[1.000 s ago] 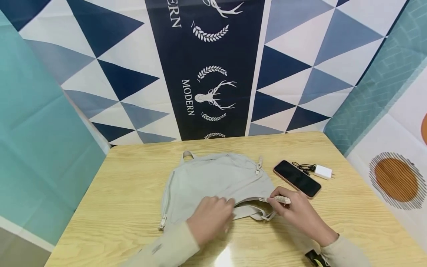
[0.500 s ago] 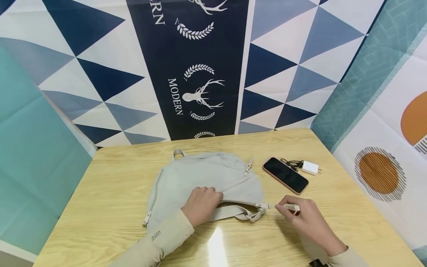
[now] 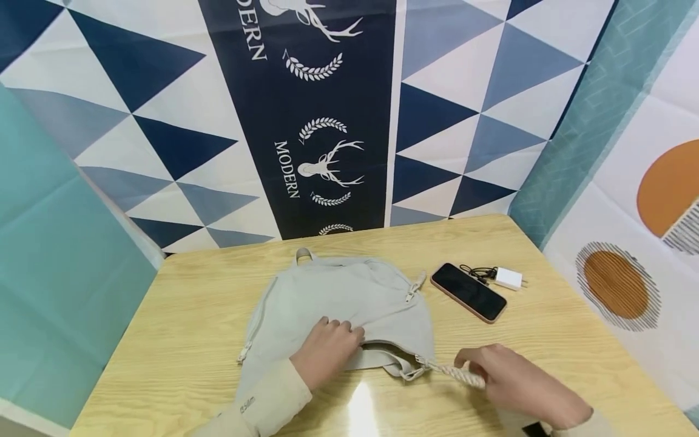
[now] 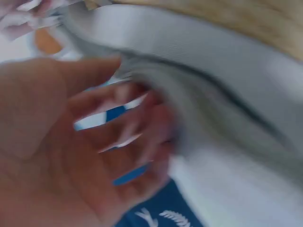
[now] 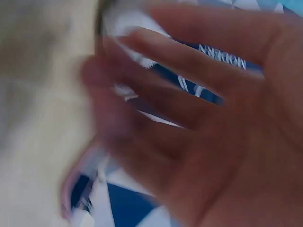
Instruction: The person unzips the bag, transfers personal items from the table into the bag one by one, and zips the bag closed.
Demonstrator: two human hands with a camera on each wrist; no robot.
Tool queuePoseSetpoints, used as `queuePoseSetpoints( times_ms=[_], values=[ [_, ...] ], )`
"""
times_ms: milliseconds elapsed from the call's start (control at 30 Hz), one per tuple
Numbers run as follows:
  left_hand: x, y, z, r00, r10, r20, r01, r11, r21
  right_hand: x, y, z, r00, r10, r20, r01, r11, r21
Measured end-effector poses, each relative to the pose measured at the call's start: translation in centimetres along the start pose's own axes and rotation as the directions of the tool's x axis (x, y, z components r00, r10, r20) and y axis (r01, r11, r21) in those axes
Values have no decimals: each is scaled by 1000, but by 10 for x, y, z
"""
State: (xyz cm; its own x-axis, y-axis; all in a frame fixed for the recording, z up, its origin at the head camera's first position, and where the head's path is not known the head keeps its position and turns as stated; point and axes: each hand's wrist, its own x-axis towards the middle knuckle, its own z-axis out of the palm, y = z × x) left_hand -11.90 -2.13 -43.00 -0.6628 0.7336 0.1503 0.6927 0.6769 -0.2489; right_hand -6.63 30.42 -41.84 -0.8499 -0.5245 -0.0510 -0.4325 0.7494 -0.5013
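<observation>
A pale grey backpack (image 3: 338, 297) lies on the table, its near zipped pocket (image 3: 390, 348) gaping. My left hand (image 3: 330, 349) holds the fabric at the left end of that opening. In the left wrist view, the thumb and curled fingers (image 4: 142, 113) meet at the pocket's edge, fingertips partly hidden by cloth. A braided zipper pull (image 3: 461, 374) stretches right from the zipper end. My right hand (image 3: 510, 376) is right beside the pull's far end, fingers loosely bent. The blurred right wrist view shows its fingers (image 5: 156, 99) spread apart, with nothing gripped between them.
A phone (image 3: 468, 292) with a pink edge lies right of the backpack. Behind it are a black cable (image 3: 477, 273) and a white charger plug (image 3: 509, 278). A second zipper pull (image 3: 416, 286) sticks out at the bag's upper right. Patterned cloth (image 3: 327, 121) hangs behind the table.
My left hand has settled on the pocket edge. My right hand pulled the braided zipper pull to the right, then its fingers loosened beside it. The pocket opening looks wider than half a second ago.
</observation>
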Motion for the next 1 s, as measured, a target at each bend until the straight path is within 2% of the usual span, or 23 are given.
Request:
queuePoseSetpoints(
  times_ms=[100, 167, 267, 333, 400, 500, 600, 700, 767, 1000],
  values=[
    [3, -3, -18, 1000, 18, 26, -15, 995, -103, 6, 7, -12, 999, 22, 36, -23, 1000, 21],
    [13, -5, -29, 999, 31, 43, -23, 984, -176, 19, 8, -17, 1000, 22, -15, -22, 999, 31],
    [40, -8, -35, 997, 50, 66, -29, 960, -279, 47, 9, -20, 993, 25, -112, -19, 998, 52],
    [62, -8, -32, 995, 52, 87, -21, 948, -318, 65, 12, -19, 989, 50, -138, -38, 995, 87],
    [84, -7, -24, 993, 38, 115, 5, 938, -345, 82, 18, -14, 989, 76, -127, -59, 989, 132],
    [113, -6, -8, 985, -13, 171, 76, 928, -364, 99, 30, -5, 993, 106, -48, -93, 969, 228],
    [134, -2, 10, 967, -59, 247, 156, 906, -394, 110, 42, 7, 992, 121, 22, -122, 936, 331],
    [145, 1, 24, 953, -76, 294, 200, 887, -417, 115, 52, 18, 992, 123, 37, -128, 905, 406],
    [147, 2, 28, 949, -73, 308, 209, 876, -435, 117, 57, 23, 994, 108, 35, -112, 890, 441],
    [155, 0, 25, 955, 19, 297, 160, 808, -567, 122, 75, 20, 999, 0, 35, -19, 843, 537]
  ],
)
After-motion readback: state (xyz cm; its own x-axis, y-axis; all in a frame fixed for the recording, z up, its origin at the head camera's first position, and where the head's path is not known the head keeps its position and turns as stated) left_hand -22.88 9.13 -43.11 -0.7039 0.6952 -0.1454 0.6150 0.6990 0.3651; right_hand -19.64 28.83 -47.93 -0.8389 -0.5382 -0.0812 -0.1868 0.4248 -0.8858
